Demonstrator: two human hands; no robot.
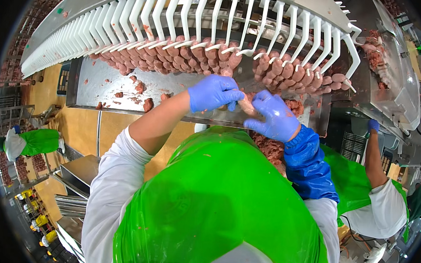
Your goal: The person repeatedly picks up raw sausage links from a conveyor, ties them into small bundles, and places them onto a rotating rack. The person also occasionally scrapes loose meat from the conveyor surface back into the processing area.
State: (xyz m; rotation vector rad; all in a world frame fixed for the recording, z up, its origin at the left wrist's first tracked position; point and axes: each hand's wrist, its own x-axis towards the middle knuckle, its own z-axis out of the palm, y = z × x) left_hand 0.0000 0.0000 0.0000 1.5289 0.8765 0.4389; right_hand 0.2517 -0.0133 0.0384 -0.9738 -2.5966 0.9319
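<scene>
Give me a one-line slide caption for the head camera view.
Gloved left hand and right hand pinch a sausage link beneath hanging sausages on white hooks.

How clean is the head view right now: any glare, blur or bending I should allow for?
Head view: even bright light; mild glare on the steel tray; fisheye bends the white hook rail into an arc and blackens the corners; both hands, left and right, and the sausage between them look sharp.
</scene>
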